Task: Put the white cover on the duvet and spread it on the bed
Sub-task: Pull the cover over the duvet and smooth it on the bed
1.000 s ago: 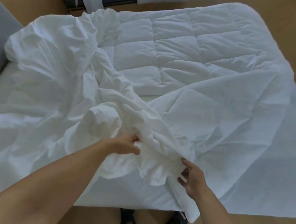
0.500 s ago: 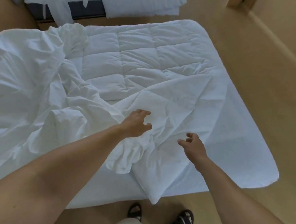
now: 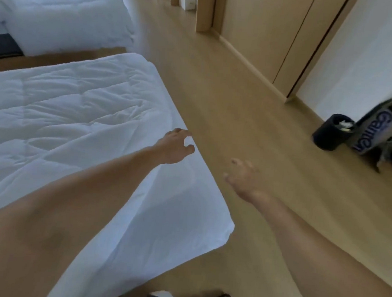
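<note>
So, both our hands are empty: left hand (image 3: 175, 148) hangs loose-fingered just right of the quilted duvet (image 3: 65, 116), over the edge of the white cover (image 3: 181, 212), probably hunting a corner. The right hand (image 3: 244, 179), blurry but spread, is farther right of the duvet.

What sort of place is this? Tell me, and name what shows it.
Probably a hotel twin room: a second made-up bed beside the one with the duvet, tall wooden doors along the wall, and a small dark waste bin on the floor.

Left hand (image 3: 174, 147) hovers over the bed (image 3: 181, 217) edge, right hand (image 3: 242, 178) above the floor (image 3: 251, 101), both empty.
</note>
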Tool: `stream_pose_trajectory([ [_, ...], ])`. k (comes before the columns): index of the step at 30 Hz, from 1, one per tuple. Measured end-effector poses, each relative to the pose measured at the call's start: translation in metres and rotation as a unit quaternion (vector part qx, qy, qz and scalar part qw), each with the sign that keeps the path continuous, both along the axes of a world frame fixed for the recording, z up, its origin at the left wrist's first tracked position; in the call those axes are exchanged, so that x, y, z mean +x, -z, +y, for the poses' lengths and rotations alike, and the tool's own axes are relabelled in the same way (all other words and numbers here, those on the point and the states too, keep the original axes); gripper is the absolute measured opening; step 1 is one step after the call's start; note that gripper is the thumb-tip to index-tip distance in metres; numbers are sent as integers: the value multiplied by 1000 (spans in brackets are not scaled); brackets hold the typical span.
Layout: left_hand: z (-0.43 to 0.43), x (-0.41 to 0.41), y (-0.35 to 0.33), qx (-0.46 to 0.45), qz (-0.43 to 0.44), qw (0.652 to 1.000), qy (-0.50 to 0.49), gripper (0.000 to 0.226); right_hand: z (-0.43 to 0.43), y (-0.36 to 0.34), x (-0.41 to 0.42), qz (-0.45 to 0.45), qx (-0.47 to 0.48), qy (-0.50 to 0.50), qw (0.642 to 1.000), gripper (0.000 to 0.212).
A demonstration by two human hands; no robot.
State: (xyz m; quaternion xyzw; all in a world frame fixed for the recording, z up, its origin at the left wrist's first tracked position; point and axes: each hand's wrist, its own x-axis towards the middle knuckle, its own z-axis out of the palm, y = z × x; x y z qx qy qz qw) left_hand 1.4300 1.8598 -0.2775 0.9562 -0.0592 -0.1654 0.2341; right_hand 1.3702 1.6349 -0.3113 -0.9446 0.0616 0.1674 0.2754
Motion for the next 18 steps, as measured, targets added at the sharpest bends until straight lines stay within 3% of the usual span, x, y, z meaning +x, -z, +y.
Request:
stream_pose_trajectory([
  [8,-121,98,-16,41,-7,999,16,58,-117,-27,109,-18,-27,-37,999,63],
  [18,-208,305,-19,47,-13,999,1,64,-193,-58,328,-28,-107,-103,989,61],
])
